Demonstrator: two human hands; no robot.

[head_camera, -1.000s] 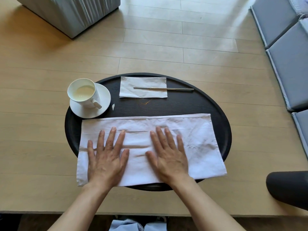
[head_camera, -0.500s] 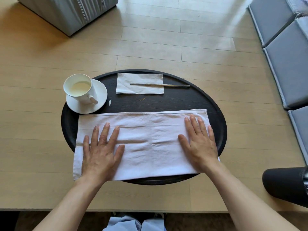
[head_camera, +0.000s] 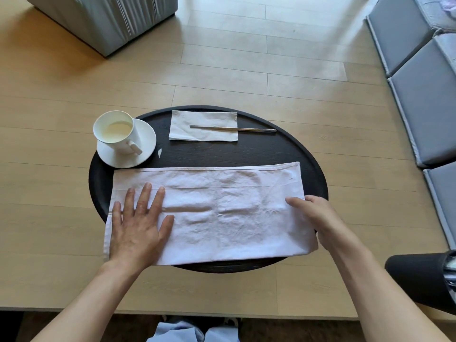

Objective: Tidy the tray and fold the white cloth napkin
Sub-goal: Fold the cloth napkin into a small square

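Observation:
A white cloth napkin [head_camera: 222,213], folded into a long strip, lies across the near half of a round black tray [head_camera: 283,149]. My left hand [head_camera: 138,223] presses flat on the napkin's left end, fingers spread. At the napkin's right edge my right hand [head_camera: 313,215] curls its fingers over the cloth; whether it grips the edge is unclear. A white cup with pale liquid [head_camera: 116,132] stands on a white saucer [head_camera: 145,154] at the tray's back left. At the tray's back, a metal stick [head_camera: 246,129] lies over a small paper napkin [head_camera: 202,119].
The tray rests on a light wooden surface [head_camera: 246,70]. A grey upholstered block [head_camera: 106,18] stands at the far left and grey cushions [head_camera: 424,90] line the right side. A dark rounded object [head_camera: 419,280] sits at the near right. A small white scrap [head_camera: 159,152] lies beside the saucer.
My right hand slid from the napkin's middle out to its right edge and now curls there. My left hand shifted slightly left and stays flat.

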